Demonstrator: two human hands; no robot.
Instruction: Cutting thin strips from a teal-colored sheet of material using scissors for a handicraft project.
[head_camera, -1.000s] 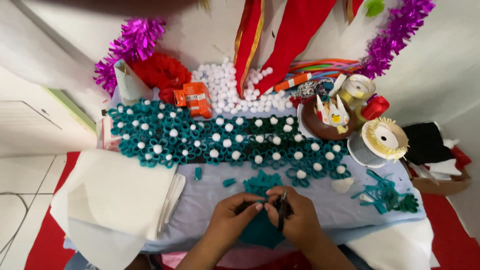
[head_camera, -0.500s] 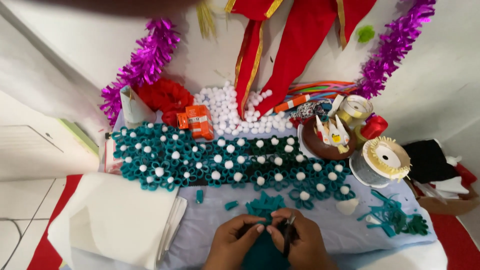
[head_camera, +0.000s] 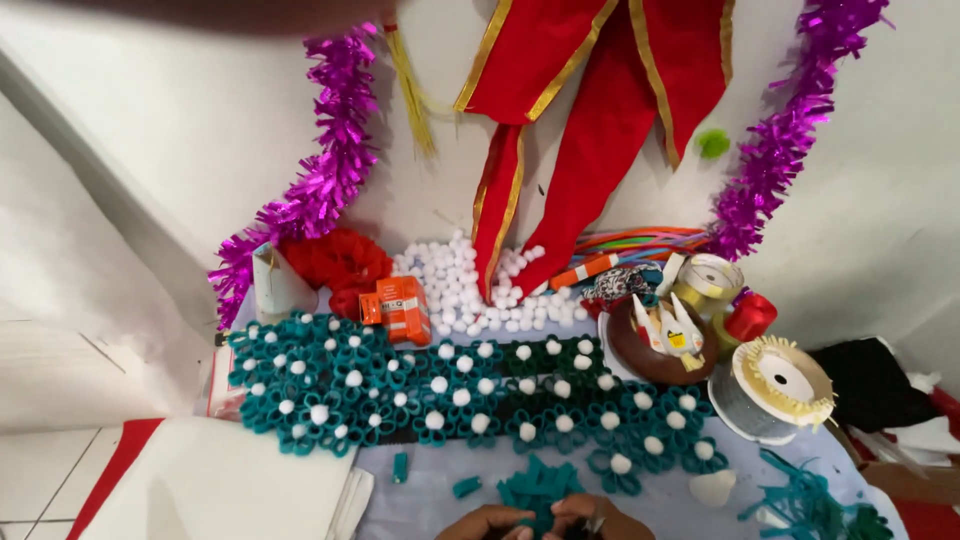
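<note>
At the bottom edge of the frame, centre, both hands are only partly in view. Left hand (head_camera: 487, 522) and right hand (head_camera: 592, 516) sit close together, fingertips meeting on a small pile of teal strips (head_camera: 538, 484) on the bench (head_camera: 660, 505). Whether either hand is pinching a strip or just touching cannot be told; the frame cuts them off.

Two loose teal pieces (head_camera: 401, 467) lie left of the pile, apart from it. Above, across the middle of the frame, a wide mat of teal flowers (head_camera: 450, 390) with white pompom centres. Behind it, a heap of white pompoms (head_camera: 470, 290) and an orange box (head_camera: 400, 308) touching the mat's upper edge.

Right of centre: brown bowl (head_camera: 650, 345), ribbon spool (head_camera: 775, 390), red spool (head_camera: 750, 315). Lower right: tangle of teal scraps (head_camera: 810, 505). Lower left: white sheets (head_camera: 220, 490).

Wall: purple tinsel (head_camera: 320, 190) at both sides, red cloth (head_camera: 590, 120) with gold trim at top centre.
</note>
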